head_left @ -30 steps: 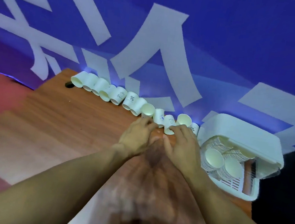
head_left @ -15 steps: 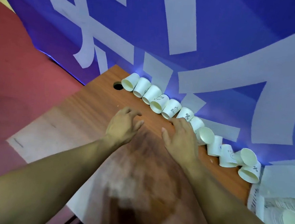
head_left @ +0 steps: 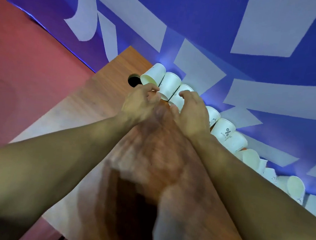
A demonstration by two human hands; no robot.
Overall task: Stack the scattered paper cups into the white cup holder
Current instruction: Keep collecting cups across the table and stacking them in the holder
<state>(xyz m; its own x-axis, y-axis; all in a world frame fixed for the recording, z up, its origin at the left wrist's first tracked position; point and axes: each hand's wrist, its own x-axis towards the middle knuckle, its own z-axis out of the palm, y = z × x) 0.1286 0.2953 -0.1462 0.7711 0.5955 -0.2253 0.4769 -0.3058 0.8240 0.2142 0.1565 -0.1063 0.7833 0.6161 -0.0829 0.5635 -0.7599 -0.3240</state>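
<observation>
Several white paper cups lie on their sides in a row along the table's back edge, against the blue wall. My left hand (head_left: 139, 103) is at the row's left end, its fingers curled at the open rim of the second cup (head_left: 170, 84), beside the end cup (head_left: 153, 75). My right hand (head_left: 191, 113) curls over the third cup (head_left: 182, 98), thumb under its mouth. More cups (head_left: 224, 129) trail right behind my right forearm. Only a white corner of the cup holder (head_left: 315, 206) shows at the right edge.
The wooden table (head_left: 97, 105) has a round cable hole (head_left: 133, 80) just left of the end cup. Its left edge drops to a red floor (head_left: 25, 71). The blue wall with white shapes (head_left: 216, 39) stands right behind the cups.
Both hands have moved left along the row, from the cups near the holder to the far left end. They now close on the second and third cups; the holder has slid nearly out of view.
</observation>
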